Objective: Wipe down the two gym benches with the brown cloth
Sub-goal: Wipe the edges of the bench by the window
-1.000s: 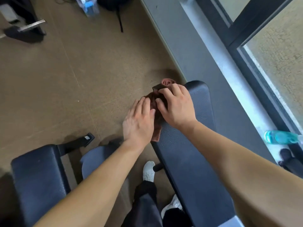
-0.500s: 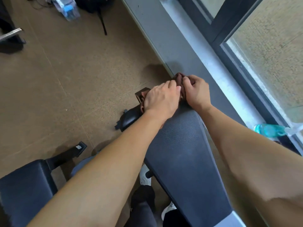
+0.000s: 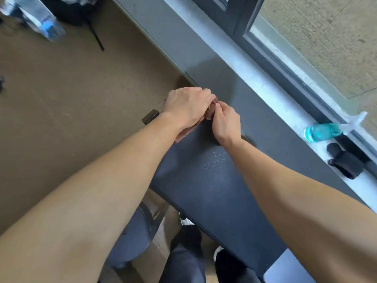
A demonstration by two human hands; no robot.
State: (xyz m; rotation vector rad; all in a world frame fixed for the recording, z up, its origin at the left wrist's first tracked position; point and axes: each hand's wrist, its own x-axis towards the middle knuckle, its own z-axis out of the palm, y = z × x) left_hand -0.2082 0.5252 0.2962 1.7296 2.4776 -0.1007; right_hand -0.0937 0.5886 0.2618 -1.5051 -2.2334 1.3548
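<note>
A black padded gym bench runs from the lower right up to the centre of the head view. At its far end lies the brown cloth, mostly hidden under my hands; one corner sticks out below my left wrist. My left hand presses down on the cloth with the fingers curled over it. My right hand pinches the cloth's right edge at the bench's far end. The second bench is out of view.
A grey wall ledge and a window sill run along the right. A teal spray bottle and a black object lie on the sill. A plastic water bottle and a dark bag sit on the brown floor. My legs and shoes show below.
Both hands have slid the cloth from the bench's left side to its far end. The view has shifted, so the second bench at the lower left has dropped out of sight.
</note>
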